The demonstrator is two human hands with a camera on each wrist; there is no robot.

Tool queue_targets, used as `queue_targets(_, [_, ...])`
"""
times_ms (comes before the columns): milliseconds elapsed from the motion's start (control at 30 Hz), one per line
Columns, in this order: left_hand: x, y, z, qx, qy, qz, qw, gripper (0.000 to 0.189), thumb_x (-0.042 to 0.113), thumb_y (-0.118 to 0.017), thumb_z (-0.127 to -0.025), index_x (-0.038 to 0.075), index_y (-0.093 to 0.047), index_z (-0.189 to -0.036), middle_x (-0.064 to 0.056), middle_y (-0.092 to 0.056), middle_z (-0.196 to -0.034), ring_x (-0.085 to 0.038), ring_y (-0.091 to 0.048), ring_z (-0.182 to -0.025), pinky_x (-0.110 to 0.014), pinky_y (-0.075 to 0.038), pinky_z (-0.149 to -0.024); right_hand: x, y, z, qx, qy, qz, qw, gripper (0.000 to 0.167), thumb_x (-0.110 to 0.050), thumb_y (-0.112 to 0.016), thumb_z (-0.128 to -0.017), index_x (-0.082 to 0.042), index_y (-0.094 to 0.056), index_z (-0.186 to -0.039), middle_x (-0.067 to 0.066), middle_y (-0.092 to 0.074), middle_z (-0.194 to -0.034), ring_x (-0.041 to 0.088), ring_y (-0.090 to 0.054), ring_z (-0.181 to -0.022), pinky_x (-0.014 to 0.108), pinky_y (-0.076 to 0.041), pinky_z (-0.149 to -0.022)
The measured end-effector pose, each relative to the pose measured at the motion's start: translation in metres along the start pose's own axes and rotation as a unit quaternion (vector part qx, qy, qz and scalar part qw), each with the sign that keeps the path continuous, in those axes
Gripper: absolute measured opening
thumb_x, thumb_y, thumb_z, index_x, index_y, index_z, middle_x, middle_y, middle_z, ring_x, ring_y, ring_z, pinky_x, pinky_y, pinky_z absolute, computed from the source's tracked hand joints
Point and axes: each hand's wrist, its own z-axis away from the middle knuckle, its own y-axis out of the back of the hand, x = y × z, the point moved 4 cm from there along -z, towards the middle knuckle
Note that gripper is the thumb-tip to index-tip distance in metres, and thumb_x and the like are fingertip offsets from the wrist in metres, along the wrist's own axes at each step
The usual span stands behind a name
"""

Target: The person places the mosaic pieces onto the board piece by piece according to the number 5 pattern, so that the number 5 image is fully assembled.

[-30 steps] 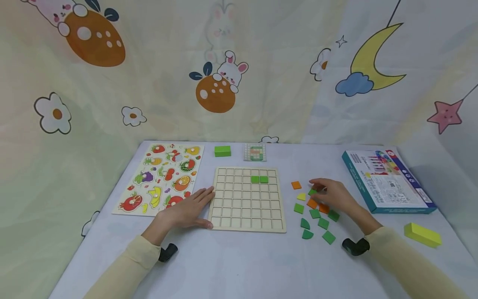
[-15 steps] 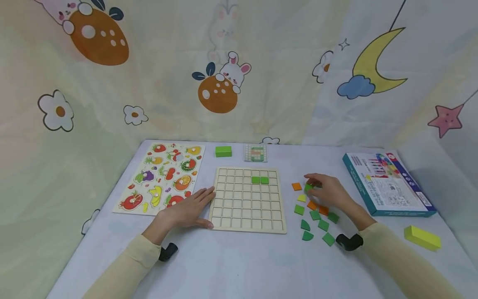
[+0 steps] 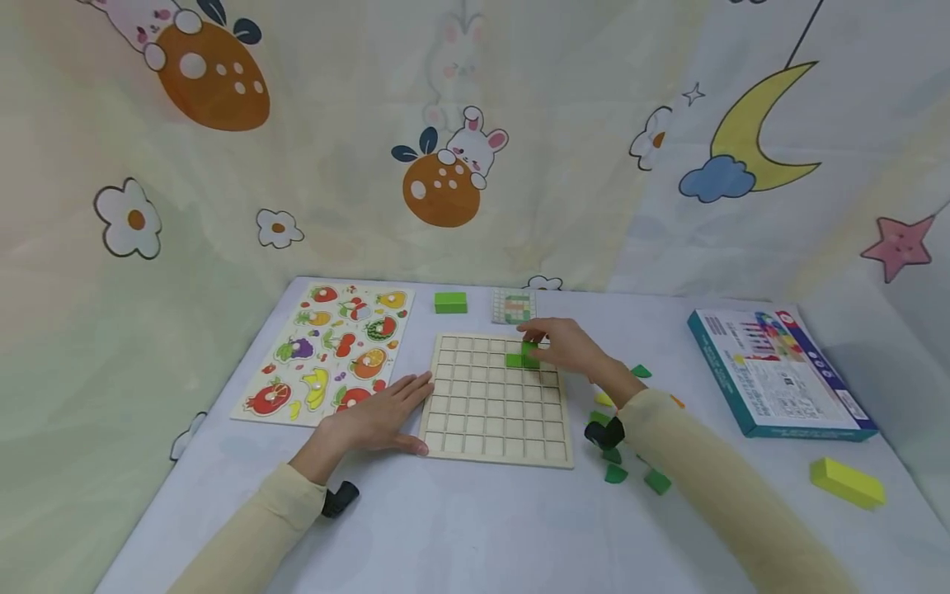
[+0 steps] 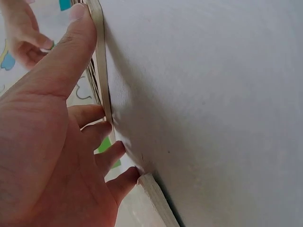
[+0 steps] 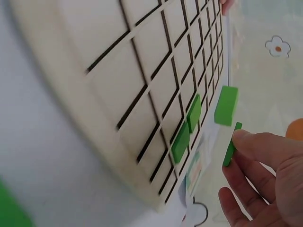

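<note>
Pale fabric printed with cartoon rabbits, flowers and a yellow moon forms the backdrop (image 3: 341,107), and before it I see a counter (image 3: 475,536) covered in white. At its centre lies a flat square board of pale wood (image 3: 482,422), divided into a grid of small cells. Two thin green square tiles (image 5: 180,143) sit side by side in cells near the far right corner. Just above them, the right hand (image 3: 567,345) pinches a third thin green tile (image 5: 231,146) between thumb and fingers; my right wrist view shows it edge-on, apart from the board. The left hand (image 3: 374,425) is spread, thumb wide of the fingers, touching the board's left edge.

Right of the board I make out loose green, yellow and orange pieces (image 3: 657,481), partly hidden by the beige right sleeve (image 3: 727,487). Left lies a white sheet of colourful fruit pictures (image 3: 324,351). Behind the board are a bright green block (image 3: 450,303) and a small grid-patterned card (image 3: 514,306). Far right, I see a teal-and-purple printed box (image 3: 783,375), with a long yellow block (image 3: 847,483) nearer me.
</note>
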Motion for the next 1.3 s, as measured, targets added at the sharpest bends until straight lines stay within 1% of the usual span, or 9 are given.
queue_targets(100, [0.001, 0.000, 0.000, -0.001, -0.001, 0.001, 1.0000, 0.102, 0.060, -0.067, -0.080, 0.010, -0.020, -0.155, -0.006, -0.012, -0.164, -0.033, -0.014, -0.150, -0.050, -0.027, -0.118, -0.007, -0.011, -0.012, -0.014, 0.004, 0.011, 0.9998, 0.042, -0.013, -0.068, -0.089, -0.005, -0.060, -0.130, 0.007, -0.070, -0.110, 0.024, -0.064, -0.103, 0.041, -0.052, -0.089])
queue_targets(267, [0.004, 0.001, 0.000, 0.003, -0.003, 0.002, 1.0000, 0.101, 0.059, -0.068, -0.080, 0.010, -0.021, -0.155, -0.007, -0.013, -0.164, -0.033, -0.016, -0.150, -0.050, -0.028, -0.118, -0.014, -0.027, -0.024, -0.026, -0.008, -0.008, 0.9996, 0.042, -0.014, -0.070, -0.088, -0.007, -0.061, -0.129, 0.006, -0.070, -0.111, 0.022, -0.064, -0.105, 0.039, -0.053, -0.090])
queue_targets(433, [0.006, 0.002, 0.000, 0.007, -0.001, -0.004, 1.0000, 0.100, 0.059, -0.068, -0.080, 0.011, -0.021, -0.155, -0.006, -0.014, -0.164, -0.033, -0.016, -0.150, -0.050, -0.030, -0.117, -0.016, -0.039, -0.029, -0.033, -0.020, -0.017, 0.9991, 0.043, -0.015, -0.071, -0.088, -0.008, -0.060, -0.130, 0.006, -0.069, -0.112, 0.021, -0.064, -0.105, 0.036, -0.053, -0.090])
queue_targets(600, [0.007, 0.003, -0.001, 0.000, 0.001, 0.001, 1.0000, 0.100, 0.058, -0.068, -0.080, 0.011, -0.021, -0.155, -0.006, -0.014, -0.164, -0.032, -0.015, -0.150, -0.050, -0.028, -0.118, -0.016, -0.047, -0.031, -0.036, -0.029, -0.014, 0.9988, 0.041, -0.013, -0.070, -0.089, -0.009, -0.061, -0.129, 0.006, -0.069, -0.111, 0.020, -0.063, -0.103, 0.036, -0.053, -0.091])
queue_targets(733, [0.008, 0.003, 0.000, -0.001, 0.001, 0.001, 1.0000, 0.100, 0.058, -0.068, -0.081, 0.011, -0.021, -0.155, -0.006, -0.013, -0.164, -0.032, -0.015, -0.150, -0.049, -0.028, -0.118, -0.017, -0.050, -0.032, -0.031, -0.019, -0.002, 0.9994, 0.040, -0.013, -0.071, -0.088, -0.008, -0.063, -0.127, 0.006, -0.069, -0.110, 0.020, -0.063, -0.102, 0.036, -0.052, -0.090])
queue_targets(967, [0.006, 0.003, 0.000, 0.001, 0.002, -0.003, 1.0000, 0.100, 0.057, -0.068, -0.081, 0.010, -0.021, -0.155, -0.006, -0.012, -0.164, -0.032, -0.015, -0.150, -0.049, -0.028, -0.118, -0.019, -0.051, -0.033, -0.027, -0.012, -0.006, 0.9996, 0.040, -0.013, -0.071, -0.088, -0.008, -0.063, -0.127, 0.007, -0.069, -0.111, 0.021, -0.063, -0.102, 0.037, -0.052, -0.090])
queue_targets(1167, [0.003, 0.001, -0.001, 0.003, 0.008, -0.005, 1.0000, 0.101, 0.059, -0.069, -0.080, 0.012, -0.021, -0.155, -0.004, -0.013, -0.164, -0.032, -0.016, -0.150, -0.049, -0.029, -0.118, -0.020, -0.049, -0.030, -0.025, -0.021, -0.014, 0.9993, 0.040, -0.013, -0.070, -0.089, -0.008, -0.062, -0.128, 0.007, -0.069, -0.114, 0.022, -0.063, -0.106, 0.038, -0.052, -0.092])
queue_targets(1300, [0.002, 0.001, -0.001, 0.000, 0.010, -0.007, 0.9999, 0.101, 0.059, -0.068, -0.080, 0.012, -0.020, -0.155, -0.004, -0.012, -0.165, -0.031, -0.015, -0.150, -0.049, -0.028, -0.118, -0.015, -0.040, -0.022, -0.021, -0.028, -0.024, 0.9991, 0.041, -0.013, -0.068, -0.090, -0.008, -0.061, -0.130, 0.007, -0.069, -0.118, 0.024, -0.063, -0.109, 0.041, -0.052, -0.094])
